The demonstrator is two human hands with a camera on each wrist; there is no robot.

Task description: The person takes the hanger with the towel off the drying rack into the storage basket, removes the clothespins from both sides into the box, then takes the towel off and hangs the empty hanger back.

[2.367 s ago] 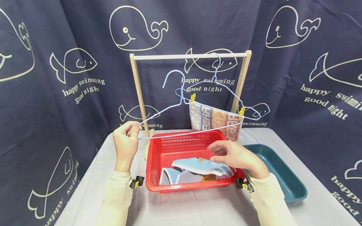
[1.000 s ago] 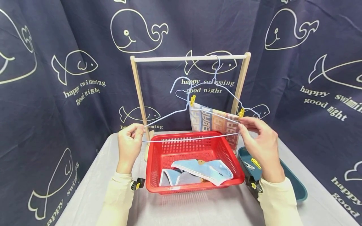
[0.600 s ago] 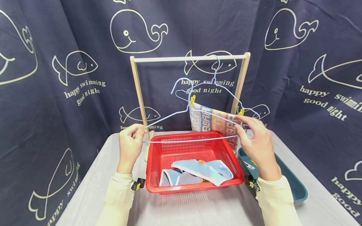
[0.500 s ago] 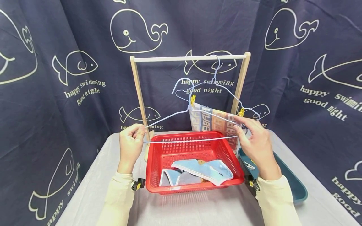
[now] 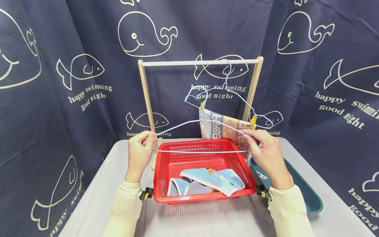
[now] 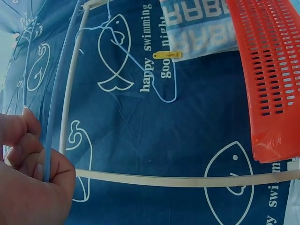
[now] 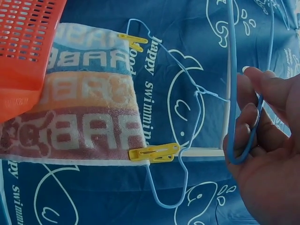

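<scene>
In the head view a pale blue wire hanger (image 5: 201, 152) is held level over the red basket, its hook upward. My left hand (image 5: 140, 153) grips its left end, thumb against curled fingers. At the other end, my right hand (image 5: 267, 153) holds the wire; the right wrist view shows the bend of the hanger (image 7: 233, 117) lying within the curled fingers. Below, light blue and grey cloths (image 5: 207, 176) with white edging lie in the red basket (image 5: 204, 198). Nothing is clipped to the held hanger.
Behind, a wooden rack (image 5: 177, 63) carries a second blue hanger (image 5: 242, 97). A striped lettered towel (image 5: 229, 126) hangs from it by yellow clothespins (image 5: 253, 121). Right of the basket sits a teal tray (image 5: 308, 192) with a white clip (image 5: 262, 176) inside, partly behind my right arm.
My right hand has gone from above the cloths to the hanger's right end and taken hold, then drifted slightly left. The held hanger has levelled and lowered, its hook shifting right.
</scene>
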